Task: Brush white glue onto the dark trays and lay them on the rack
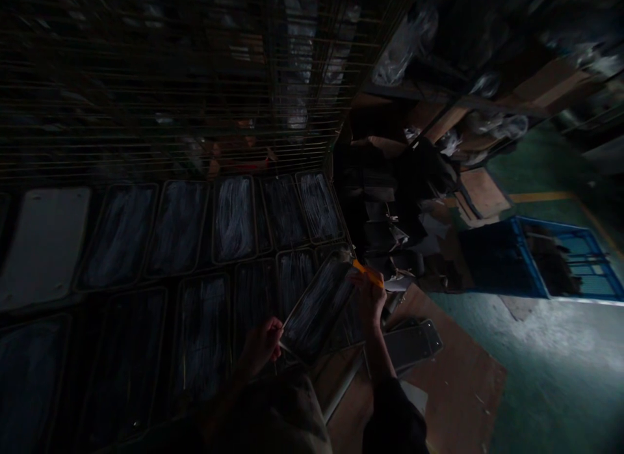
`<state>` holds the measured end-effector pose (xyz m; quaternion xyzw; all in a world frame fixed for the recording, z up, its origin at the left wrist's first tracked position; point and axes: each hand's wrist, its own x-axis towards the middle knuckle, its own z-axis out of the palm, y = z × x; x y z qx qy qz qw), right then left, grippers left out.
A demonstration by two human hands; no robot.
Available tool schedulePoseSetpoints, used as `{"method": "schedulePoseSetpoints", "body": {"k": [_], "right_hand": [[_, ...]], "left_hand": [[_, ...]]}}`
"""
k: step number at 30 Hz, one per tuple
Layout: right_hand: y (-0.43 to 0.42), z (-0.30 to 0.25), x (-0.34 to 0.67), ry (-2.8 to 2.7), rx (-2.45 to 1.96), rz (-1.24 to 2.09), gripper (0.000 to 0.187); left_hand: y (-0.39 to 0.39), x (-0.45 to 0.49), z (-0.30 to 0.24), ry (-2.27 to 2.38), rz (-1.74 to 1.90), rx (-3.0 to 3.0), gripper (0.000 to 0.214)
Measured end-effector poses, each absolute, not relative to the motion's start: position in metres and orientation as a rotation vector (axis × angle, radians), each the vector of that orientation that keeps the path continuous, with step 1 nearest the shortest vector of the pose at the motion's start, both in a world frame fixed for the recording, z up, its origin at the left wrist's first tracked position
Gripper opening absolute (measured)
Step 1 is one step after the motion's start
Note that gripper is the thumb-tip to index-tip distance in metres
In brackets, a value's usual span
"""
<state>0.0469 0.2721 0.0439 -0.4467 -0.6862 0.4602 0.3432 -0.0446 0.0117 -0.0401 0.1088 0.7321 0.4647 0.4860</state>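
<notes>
A dark rectangular panel (316, 304) with whitish streaks is tilted in front of me, above the other panels. My left hand (266, 342) pinches its near left corner. In my right hand (371, 298) is a brush with an orange handle (366, 272). Its pale bristles (346, 253) are at the panel's far edge; whether they touch it is hard to tell in the dim light. Similar streaked panels lie in rows beneath and to the left, such as one panel (234, 218) behind the held one and another (202, 330) beside my left hand.
A wire mesh wall (185, 116) rises behind the rows. A plain pale panel (46, 242) lies at far left. To the right are dark stacked pieces (385, 213), a brown board (458, 369) with a grey plate (412, 345), and a blue crate (502, 259) on the green floor.
</notes>
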Motion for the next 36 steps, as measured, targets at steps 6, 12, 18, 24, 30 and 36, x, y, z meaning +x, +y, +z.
{"method": "schedulePoseSetpoints", "body": {"k": [6, 12, 18, 24, 30, 36], "right_hand": [[0.227, 0.044, 0.087, -2.132, -1.211, 0.965, 0.029], [0.218, 0.064, 0.099, -2.231, -1.17, 0.961, 0.028], [0.254, 0.065, 0.078, -2.547, -0.961, 0.661, 0.033], [0.177, 0.051, 0.112, -2.791, -0.72, 0.712, 0.034], [0.1, 0.064, 0.148, -2.776, -0.776, 1.117, 0.031], [0.13, 0.067, 0.146, -2.556, -0.999, 1.369, 0.028]], "left_hand": [[0.014, -0.046, -0.032, 1.79, 1.116, 0.284, 0.021], [0.014, -0.045, -0.035, 1.788, 1.141, 0.281, 0.022], [0.013, -0.046, -0.037, 1.76, 1.16, 0.285, 0.022], [0.012, -0.048, -0.033, 1.739, 1.164, 0.273, 0.018], [0.007, -0.047, -0.041, 1.671, 1.301, 0.32, 0.024], [0.009, -0.05, -0.04, 1.674, 1.245, 0.318, 0.019]]}}
